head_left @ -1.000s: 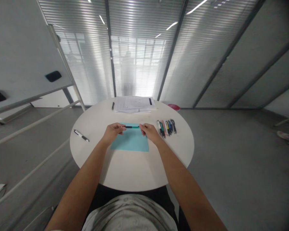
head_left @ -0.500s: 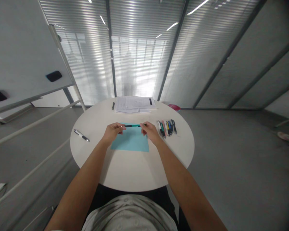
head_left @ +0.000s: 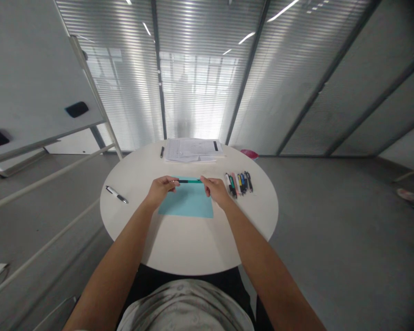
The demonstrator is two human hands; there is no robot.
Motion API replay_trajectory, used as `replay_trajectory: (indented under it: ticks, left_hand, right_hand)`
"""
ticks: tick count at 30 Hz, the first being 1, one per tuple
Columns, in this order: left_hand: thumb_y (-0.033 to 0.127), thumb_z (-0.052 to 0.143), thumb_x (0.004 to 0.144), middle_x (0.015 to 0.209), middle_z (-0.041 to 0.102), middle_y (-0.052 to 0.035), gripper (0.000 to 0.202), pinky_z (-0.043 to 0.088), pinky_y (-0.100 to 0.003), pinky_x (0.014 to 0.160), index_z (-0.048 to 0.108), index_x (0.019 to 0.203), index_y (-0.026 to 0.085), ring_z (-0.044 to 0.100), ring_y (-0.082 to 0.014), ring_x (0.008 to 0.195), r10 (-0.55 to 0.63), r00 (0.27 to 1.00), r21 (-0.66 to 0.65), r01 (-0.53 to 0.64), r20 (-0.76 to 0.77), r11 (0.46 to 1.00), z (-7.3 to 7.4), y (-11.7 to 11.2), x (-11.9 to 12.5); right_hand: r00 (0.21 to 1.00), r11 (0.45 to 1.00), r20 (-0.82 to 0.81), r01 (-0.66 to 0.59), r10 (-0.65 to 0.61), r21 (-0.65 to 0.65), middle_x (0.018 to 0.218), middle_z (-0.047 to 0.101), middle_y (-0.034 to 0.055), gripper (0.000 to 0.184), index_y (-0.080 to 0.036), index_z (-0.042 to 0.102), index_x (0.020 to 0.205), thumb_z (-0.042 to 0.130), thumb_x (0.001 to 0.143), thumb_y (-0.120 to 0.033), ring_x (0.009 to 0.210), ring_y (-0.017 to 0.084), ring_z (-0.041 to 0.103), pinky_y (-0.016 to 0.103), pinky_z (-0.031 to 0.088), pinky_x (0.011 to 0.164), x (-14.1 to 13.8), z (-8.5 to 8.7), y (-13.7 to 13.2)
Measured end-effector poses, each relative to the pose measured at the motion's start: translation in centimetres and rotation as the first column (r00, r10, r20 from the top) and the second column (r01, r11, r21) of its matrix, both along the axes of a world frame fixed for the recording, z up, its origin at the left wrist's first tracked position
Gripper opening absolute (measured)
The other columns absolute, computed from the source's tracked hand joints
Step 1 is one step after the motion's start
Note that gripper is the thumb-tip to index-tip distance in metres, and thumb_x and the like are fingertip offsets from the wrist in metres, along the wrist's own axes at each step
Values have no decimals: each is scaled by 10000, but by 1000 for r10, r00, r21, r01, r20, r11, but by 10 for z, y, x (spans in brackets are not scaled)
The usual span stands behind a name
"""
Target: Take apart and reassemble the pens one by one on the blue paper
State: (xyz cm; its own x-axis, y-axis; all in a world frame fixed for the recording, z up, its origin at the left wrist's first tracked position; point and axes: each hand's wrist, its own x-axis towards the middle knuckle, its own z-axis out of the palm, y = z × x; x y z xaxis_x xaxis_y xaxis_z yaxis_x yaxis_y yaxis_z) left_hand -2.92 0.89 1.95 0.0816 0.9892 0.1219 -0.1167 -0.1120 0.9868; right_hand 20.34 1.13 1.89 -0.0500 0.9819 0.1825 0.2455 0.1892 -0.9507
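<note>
A green-and-black pen (head_left: 190, 181) is held level between my two hands, above the far part of a light blue sheet (head_left: 186, 204). My left hand (head_left: 163, 187) pinches its black end, fingers closed. At the green end, my right hand (head_left: 214, 187) has its thumb and fingers closed on the pen. To the right of that hand lies a row of several pens (head_left: 239, 183) in mixed colours. A white-and-black pen (head_left: 117, 194) lies alone at the table's left side.
The round white table (head_left: 193, 248) carries a stack of printed papers (head_left: 193, 149) at its far edge, with a dark pen (head_left: 162, 151) beside it. A whiteboard (head_left: 37, 69) on a metal frame stands left. Behind is a glass wall with blinds (head_left: 200, 69).
My right hand has shifted slightly on the green end of the pen, its thumb and fingers changing position. The left hand keeps its pinch almost unmoved.
</note>
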Motion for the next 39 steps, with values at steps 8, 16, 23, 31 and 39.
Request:
replay_trajectory:
  ticks: [8, 16, 23, 31, 39]
  left_hand:
    - [353, 771, 657, 601, 645, -6, 264, 429, -273, 687, 707, 800, 140, 571, -117, 603, 15, 997, 96, -9, -70, 995, 2, -2, -1]
    - [373, 815, 575, 675, 663, -14, 368, 454, -279, 650, 703, 840, 144, 575, -116, 596, -45, 996, 30, 48, -80, 998, 1, -6, 14]
    - [395, 816, 584, 745, 682, -37, 376, 445, -269, 642, 677, 829, 146, 589, -130, 643, -77, 993, 48, 82, -89, 996, -3, -8, 22]
    - [360, 715, 717, 819, 695, -42, 248, 464, -304, 783, 698, 880, 175, 617, -161, 763, 18, 951, 258, 66, -309, 964, -7, -10, 29]
    - [339, 661, 755, 933, 696, -60, 230, 422, -346, 895, 695, 936, 202, 613, -201, 912, 151, 883, 377, 31, -444, 926, -4, -13, 30]
  right_hand:
    - [980, 997, -192, -59, 47, -57, 350, 441, -27, 543, -193, 494, 467, 591, 765, -637, 345, 83, 383, 248, 295, 435, -1, -7, 5]
    - [736, 960, -676, -216, 42, -176, 515, 498, -50, 431, -224, 605, 898, 642, 734, -621, 458, 109, 479, 226, 388, 451, -12, 6, 1]
    - [726, 961, -686, -226, 55, -162, 692, 589, 10, 479, -250, 576, 862, 451, 803, -709, 677, 180, 592, 282, 477, 558, -10, 11, -1]
    - [504, 930, -858, -352, 93, -106, 747, 591, 17, 378, -240, 451, 714, 483, 813, -603, 919, 238, 624, 422, 511, 780, -8, 18, -6]
    - [470, 964, -873, -265, 134, 5, 665, 498, 9, 293, -243, 388, 655, 465, 824, -470, 787, 213, 569, 476, 488, 873, -9, 24, -11]
